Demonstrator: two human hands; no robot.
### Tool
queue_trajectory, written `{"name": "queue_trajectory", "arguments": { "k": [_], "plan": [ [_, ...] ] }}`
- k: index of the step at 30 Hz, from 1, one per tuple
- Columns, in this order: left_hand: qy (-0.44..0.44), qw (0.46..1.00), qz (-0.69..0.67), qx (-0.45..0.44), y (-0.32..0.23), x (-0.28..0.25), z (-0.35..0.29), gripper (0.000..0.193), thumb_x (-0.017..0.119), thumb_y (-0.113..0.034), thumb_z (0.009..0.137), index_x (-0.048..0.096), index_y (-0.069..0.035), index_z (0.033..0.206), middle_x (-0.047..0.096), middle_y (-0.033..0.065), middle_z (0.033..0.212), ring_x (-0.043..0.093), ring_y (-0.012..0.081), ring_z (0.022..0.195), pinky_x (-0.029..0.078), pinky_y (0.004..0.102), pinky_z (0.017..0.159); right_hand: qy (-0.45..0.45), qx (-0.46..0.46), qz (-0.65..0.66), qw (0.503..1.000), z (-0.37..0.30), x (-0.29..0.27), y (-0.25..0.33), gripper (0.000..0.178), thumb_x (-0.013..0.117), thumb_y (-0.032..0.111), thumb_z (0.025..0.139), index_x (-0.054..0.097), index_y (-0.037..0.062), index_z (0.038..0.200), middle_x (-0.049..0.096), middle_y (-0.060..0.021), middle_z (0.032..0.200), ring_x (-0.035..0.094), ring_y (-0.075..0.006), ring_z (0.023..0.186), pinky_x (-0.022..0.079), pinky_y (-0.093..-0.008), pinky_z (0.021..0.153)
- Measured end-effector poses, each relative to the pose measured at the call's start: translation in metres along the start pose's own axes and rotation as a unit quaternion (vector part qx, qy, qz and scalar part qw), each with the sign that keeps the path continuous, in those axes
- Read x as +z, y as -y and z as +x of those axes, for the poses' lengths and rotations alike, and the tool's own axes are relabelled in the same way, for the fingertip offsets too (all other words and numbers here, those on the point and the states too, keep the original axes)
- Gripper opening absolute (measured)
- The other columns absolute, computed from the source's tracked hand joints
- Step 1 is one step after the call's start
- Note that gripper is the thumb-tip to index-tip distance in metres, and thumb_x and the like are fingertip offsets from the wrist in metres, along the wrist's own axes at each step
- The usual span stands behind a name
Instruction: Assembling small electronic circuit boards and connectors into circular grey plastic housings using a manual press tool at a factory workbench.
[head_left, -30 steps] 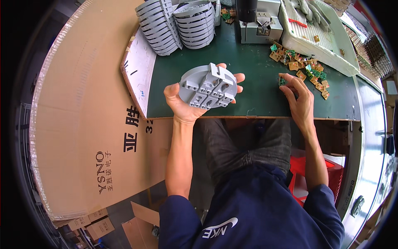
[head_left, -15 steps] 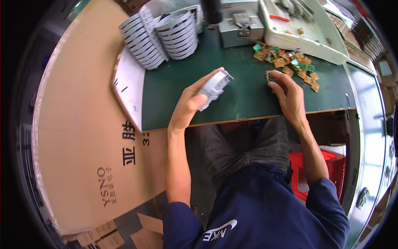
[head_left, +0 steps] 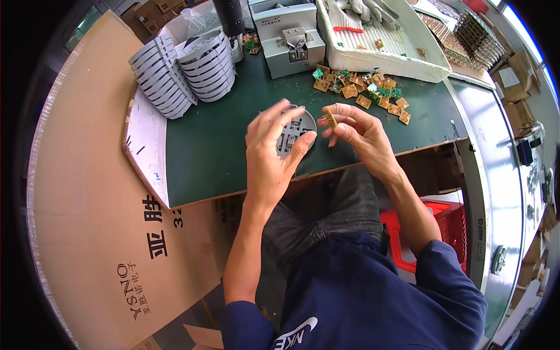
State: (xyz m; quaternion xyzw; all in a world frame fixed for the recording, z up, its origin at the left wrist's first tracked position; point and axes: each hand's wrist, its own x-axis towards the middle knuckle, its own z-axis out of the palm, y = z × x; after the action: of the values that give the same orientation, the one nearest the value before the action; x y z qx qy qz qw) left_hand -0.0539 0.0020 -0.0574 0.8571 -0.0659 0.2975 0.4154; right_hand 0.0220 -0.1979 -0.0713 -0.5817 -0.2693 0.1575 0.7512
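A round grey plastic housing (head_left: 296,127), its face of ribs and slots turned up, appears to lie on the green tabletop near the front edge. My left hand (head_left: 273,140) is over its left side with fingers spread and slightly blurred. The thumb reaches across the lower right of the housing, and part of the rim is hidden beneath the hand. Just right of the housing, my right hand (head_left: 364,137) pinches a small tan circuit board (head_left: 331,119) on edge between thumb and fingers. Thin metal pins seem to stick out of the board toward the housing.
Loose tan and green circuit boards (head_left: 363,102) are scattered beyond my right hand. Behind them are a grey metal box (head_left: 286,46) with a latch and a white foam tray (head_left: 391,61) holding gloves. Stacked grey housings (head_left: 207,64) stand at far left, near a large cardboard sheet (head_left: 87,175).
The housing has turned from tilted in my left hand to face-up, and that hand's fingers have spread. My right hand has come left toward it with the circuit board. The view has shifted.
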Motion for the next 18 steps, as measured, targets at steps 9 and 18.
{"name": "queue_trajectory", "arguments": {
  "k": [9, 18],
  "plan": [
    [0.043, 0.907, -0.360, -0.215, -0.022, 0.007, -0.007, 0.043, 0.079, -0.032, 0.095, 0.071, -0.001, 0.123, 0.072, 0.0050, 0.107, 0.064, 0.0095, 0.090, 0.053, 0.0272, 0.079, -0.017, -0.044, -0.128, 0.991, -0.011, 0.026, -0.002, 0.036, 0.063, 0.012, 0.104, 0.059, -0.0008, 0.137, 0.070, -0.0060, 0.103, 0.065, -0.0130, 0.089, 0.055, -0.0284, 0.084],
    [-0.021, 0.994, 0.050, 0.098, -0.018, 0.003, -0.009, 0.041, 0.082, -0.011, 0.084, 0.071, -0.010, 0.123, 0.072, 0.0077, 0.108, 0.069, 0.0248, 0.099, 0.057, 0.0350, 0.085, 0.016, 0.103, 0.123, 0.987, -0.011, 0.025, 0.009, 0.042, 0.065, 0.021, 0.104, 0.057, -0.0030, 0.138, 0.071, -0.0161, 0.119, 0.070, -0.0190, 0.105, 0.058, -0.0329, 0.092]
  ]
}}
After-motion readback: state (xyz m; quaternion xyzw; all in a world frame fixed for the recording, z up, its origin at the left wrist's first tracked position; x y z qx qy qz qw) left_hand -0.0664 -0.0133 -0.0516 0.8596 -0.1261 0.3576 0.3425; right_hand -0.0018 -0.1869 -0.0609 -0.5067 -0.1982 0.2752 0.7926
